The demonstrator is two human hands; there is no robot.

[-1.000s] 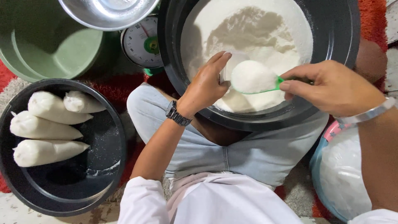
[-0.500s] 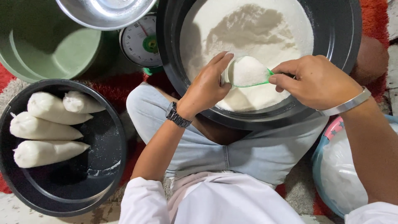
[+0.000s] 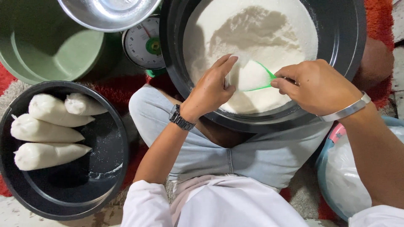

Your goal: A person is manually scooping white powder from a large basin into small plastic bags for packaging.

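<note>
Looking down past my lap: a smaller black basin [image 3: 105, 176] on my left holds four filled white plastic bags [image 3: 50, 130]; a green plastic tub [image 3: 54, 54], a steel bowl [image 3: 105, 12] and a dial kitchen scale [image 3: 145, 44] sit beyond my knee. The big black round basin [image 3: 341, 50] of white flour [image 3: 252, 29] rests on my legs. My right hand [image 3: 320, 86] pinches the green plastic scoop [image 3: 252, 77], heaped with flour, low over the pile. My left hand [image 3: 210, 90], fingers together and slightly curled, touches the scoop's far side. The basin's rim lies just below both wrists.
</note>
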